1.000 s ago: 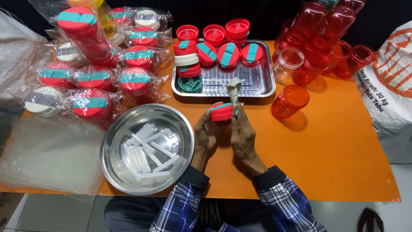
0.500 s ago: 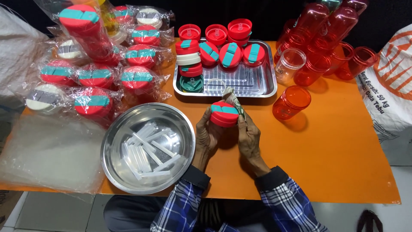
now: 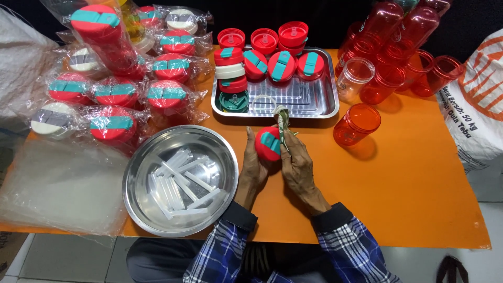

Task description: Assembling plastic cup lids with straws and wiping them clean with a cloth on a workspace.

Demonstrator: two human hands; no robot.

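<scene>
My left hand [image 3: 254, 167] and my right hand [image 3: 297, 166] hold a red lid with a teal flip tab [image 3: 268, 142] between them, just above the orange table [image 3: 414, 178]. The lid's top is tipped toward me. My right hand also grips a small pale brush or rolled cloth [image 3: 282, 121] that sticks up beside the lid. In front of the hands lies a metal tray [image 3: 314, 102] with several red, teal and white lids along its far side. To the left of my hands sits a steel bowl [image 3: 181, 181] with several white plastic straws inside.
Several wrapped bottles with red or white lids [image 3: 112, 94] are piled at the back left. Red plastic jars [image 3: 398, 57] cluster at the back right, and one red jar [image 3: 356, 124] stands alone by the tray. Clear plastic bags [image 3: 52, 183] lie at left; a printed sack [image 3: 477, 99] at right.
The lid has been turned in my hands, from side-on to facing me, and tilted a little. The brush stays in my right hand. Nothing else on the table has moved.
</scene>
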